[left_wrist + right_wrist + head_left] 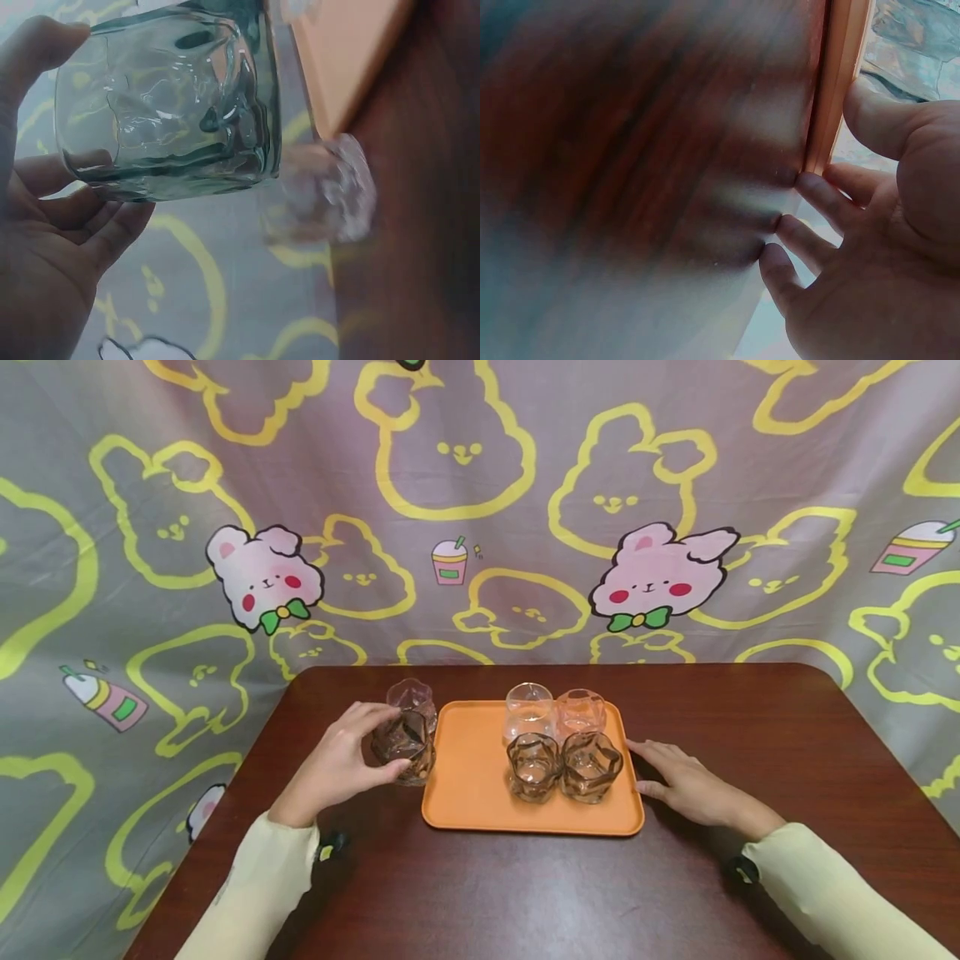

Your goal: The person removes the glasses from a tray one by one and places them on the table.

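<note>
My left hand (339, 762) grips a dark tinted glass (403, 737) at the left edge of the orange tray (465, 793), thumb on one side and fingers on the other. In the left wrist view this glass (172, 105) looks greenish and lies across the view. Just behind it is a clear glass (412, 693), left of the tray. My right hand (686, 783) lies at the tray's right edge, its thumb and fingertips at the rim. The right wrist view shows these fingers (817, 196) spread loosely, with fingertips on the table beside the tray wall (838, 90).
On the tray's right half stand two brown tinted glasses (534, 768) in front, with a clear glass (528, 714) and a pinkish clear glass (581, 712) behind them. The brown wooden table (480, 893) meets a patterned curtain (480, 543) at the back.
</note>
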Motion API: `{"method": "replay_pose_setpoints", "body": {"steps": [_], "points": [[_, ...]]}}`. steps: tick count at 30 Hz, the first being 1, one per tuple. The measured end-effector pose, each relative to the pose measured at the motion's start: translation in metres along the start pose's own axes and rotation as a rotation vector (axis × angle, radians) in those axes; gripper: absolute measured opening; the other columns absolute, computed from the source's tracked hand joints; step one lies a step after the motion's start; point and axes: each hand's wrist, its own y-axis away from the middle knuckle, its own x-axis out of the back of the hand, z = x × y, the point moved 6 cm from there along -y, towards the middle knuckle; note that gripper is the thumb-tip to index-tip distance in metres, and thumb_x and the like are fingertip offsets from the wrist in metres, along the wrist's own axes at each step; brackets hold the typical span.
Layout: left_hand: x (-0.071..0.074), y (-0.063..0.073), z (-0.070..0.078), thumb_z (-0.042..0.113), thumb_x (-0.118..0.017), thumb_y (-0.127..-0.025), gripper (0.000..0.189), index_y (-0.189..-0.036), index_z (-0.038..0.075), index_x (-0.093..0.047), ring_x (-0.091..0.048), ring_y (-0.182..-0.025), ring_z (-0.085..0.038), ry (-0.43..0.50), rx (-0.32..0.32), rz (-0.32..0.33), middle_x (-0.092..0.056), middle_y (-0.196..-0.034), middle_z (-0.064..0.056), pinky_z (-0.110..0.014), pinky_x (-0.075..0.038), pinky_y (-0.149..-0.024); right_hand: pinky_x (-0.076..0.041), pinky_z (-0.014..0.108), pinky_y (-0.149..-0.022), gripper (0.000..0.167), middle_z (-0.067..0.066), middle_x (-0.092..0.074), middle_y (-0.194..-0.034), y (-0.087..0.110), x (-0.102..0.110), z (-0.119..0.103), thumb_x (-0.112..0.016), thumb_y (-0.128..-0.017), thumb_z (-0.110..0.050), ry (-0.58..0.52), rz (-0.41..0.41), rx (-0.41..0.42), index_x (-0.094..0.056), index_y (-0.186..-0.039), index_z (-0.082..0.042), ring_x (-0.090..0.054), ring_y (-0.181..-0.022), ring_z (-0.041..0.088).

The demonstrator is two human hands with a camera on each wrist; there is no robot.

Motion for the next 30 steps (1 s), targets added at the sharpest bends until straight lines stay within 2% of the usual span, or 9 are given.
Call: {"method": "replay_pose_setpoints", "body": {"steps": [4,8,15,22,30], "points": [[0.004,0.012,-0.019,0.029,-0.086,-0.066,0.068,-0.124,0.005,-0.059,-0.05,-0.105,-0.02,-0.024,0.058,0.006,-0.055,-0.118,-0.005,-0.04,-0.049,-0.078,-0.025,0.065,-0.096,0.064,0.029,-0.039,-0.139,0.001,0.001,-0.001,-0.062,-0.091,-0.032,0.002,0.001,0.001,-0.037,-0.144,-0.004,-0.029,-0.129,0.047],[0.003,0.022,-0.041,0.031,-0.085,-0.069,0.067,-0.125,0.004,-0.058,-0.05,-0.107,-0.024,-0.036,0.119,-0.01,-0.055,-0.12,-0.009,-0.044,-0.048,-0.079,-0.025,0.065,-0.096,0.065,0.029,-0.039,-0.139,0.001,0.001,-0.001,-0.061,-0.091,-0.033,0.001,0.001,0.006,-0.037,-0.144,-0.005,-0.029,-0.129,0.047],[0.0,0.03,-0.073,0.035,-0.082,-0.072,0.068,-0.125,0.001,-0.057,-0.05,-0.109,-0.031,-0.048,0.231,-0.038,-0.054,-0.122,-0.014,-0.052,-0.044,-0.085,-0.026,0.065,-0.096,0.064,0.028,-0.04,-0.138,0.0,0.0,0.001,-0.062,-0.091,-0.032,0.006,0.006,0.014,-0.037,-0.144,-0.004,-0.03,-0.128,0.047],[-0.005,0.03,-0.092,0.036,-0.08,-0.074,0.068,-0.124,-0.002,-0.056,-0.049,-0.111,-0.034,-0.056,0.275,-0.033,-0.053,-0.121,-0.018,-0.054,-0.042,-0.087,-0.027,0.064,-0.096,0.064,0.026,-0.041,-0.138,0.0,-0.001,0.001,-0.063,-0.091,-0.03,0.012,0.013,0.025,-0.038,-0.143,-0.004,-0.031,-0.128,0.046],[-0.008,0.019,-0.108,0.035,-0.078,-0.075,0.068,-0.125,-0.004,-0.055,-0.048,-0.11,-0.036,-0.048,0.315,-0.011,-0.052,-0.12,-0.019,-0.054,-0.041,-0.088,-0.026,0.065,-0.096,0.064,0.026,-0.04,-0.138,0.0,0.0,0.001,-0.061,-0.091,-0.033,0.009,0.008,0.02,-0.037,-0.144,-0.005,-0.03,-0.128,0.047]]}}
